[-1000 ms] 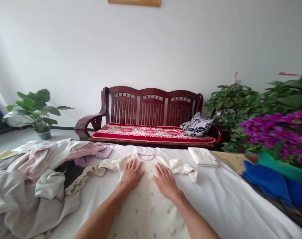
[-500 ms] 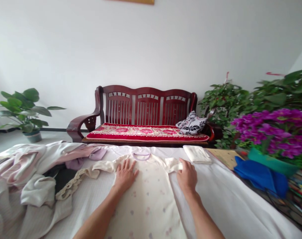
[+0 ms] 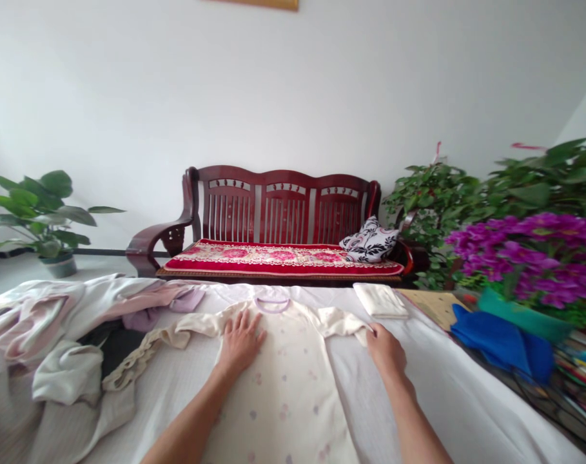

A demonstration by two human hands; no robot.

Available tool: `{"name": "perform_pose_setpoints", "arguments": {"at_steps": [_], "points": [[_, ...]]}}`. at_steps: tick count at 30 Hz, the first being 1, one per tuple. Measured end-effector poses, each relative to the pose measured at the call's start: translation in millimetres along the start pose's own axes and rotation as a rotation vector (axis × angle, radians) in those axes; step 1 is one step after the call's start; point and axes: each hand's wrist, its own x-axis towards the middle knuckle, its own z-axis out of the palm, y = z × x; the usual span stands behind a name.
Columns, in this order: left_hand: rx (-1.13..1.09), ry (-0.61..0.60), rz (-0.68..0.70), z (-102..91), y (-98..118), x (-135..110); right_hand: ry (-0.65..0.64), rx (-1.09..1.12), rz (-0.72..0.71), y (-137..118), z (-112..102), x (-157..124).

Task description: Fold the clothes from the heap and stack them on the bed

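A cream long-sleeved top [image 3: 283, 374] with small printed motifs and a lilac neckband lies spread on a white cloth [image 3: 447, 386], its collar pointing away from me. My left hand [image 3: 243, 339] rests flat on its upper left chest, fingers spread. The end of the right sleeve is pinched in my right hand [image 3: 386, 351], with that sleeve stretched out to the side. The left sleeve extends toward a clothes pile. Below the frame the lower end of the top is cut off.
Rumpled clothes [image 3: 70, 374] are heaped on the left. A folded white cloth piece [image 3: 380, 300] lies at the far right, near a blue cloth [image 3: 503, 345] and a teal pot [image 3: 519, 312] of purple flowers. Behind stands a red wooden bench [image 3: 283, 206] with a patterned pillow [image 3: 371, 241].
My right hand has moved right and slightly nearer, drawing the right sleeve out straighter. My left hand stays flat on the chest of the top.
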Motion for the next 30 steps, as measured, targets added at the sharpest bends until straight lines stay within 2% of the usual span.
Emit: {"name": "perform_pose_setpoints", "arguments": {"at_steps": [3, 6, 8, 10, 14, 18, 21, 23, 25, 28, 30], "points": [[0.004, 0.001, 0.0, -0.4, -0.1, -0.1, 0.161, 0.233, -0.03, 3.3, 7.0, 3.7], [0.005, -0.011, -0.005, -3.3, 1.0, -0.7, 0.405, 0.359, -0.182, 9.8, 15.0, 11.3], [0.004, -0.021, -0.009, -6.1, 2.2, -1.3, 0.488, 0.36, -0.285, 17.1, 20.5, 17.0], [0.005, -0.029, -0.012, -8.5, 3.2, -1.8, 0.46, 0.292, -0.312, 26.0, 25.1, 20.8], [0.009, -0.033, -0.011, -9.7, 3.5, -2.1, 0.361, 0.139, -0.248, 42.0, 26.3, 18.3], [-0.009, -0.02, -0.006, -7.3, 2.7, -1.6, 0.342, -0.117, -0.181, 40.5, 19.7, 9.2], [-0.028, -0.003, -0.005, -4.9, 2.1, -1.1, 0.31, -0.125, -0.306, 14.5, 24.2, 3.5], [-0.034, 0.003, -0.005, -3.3, 1.7, -0.8, 0.227, -0.074, -0.439, -14.9, 35.8, -1.0], [-0.032, 0.008, -0.006, -2.1, 1.3, -0.6, 0.125, -0.048, -0.507, -48.0, 51.4, -6.4], [-0.018, 0.014, -0.004, -1.4, 0.6, -0.7, -0.059, -0.12, -0.55, -87.4, 71.8, -13.4], [-0.006, 0.017, 0.0, -1.6, 0.3, -1.0, -0.144, -0.195, -0.546, -98.2, 78.8, -15.2]]}}
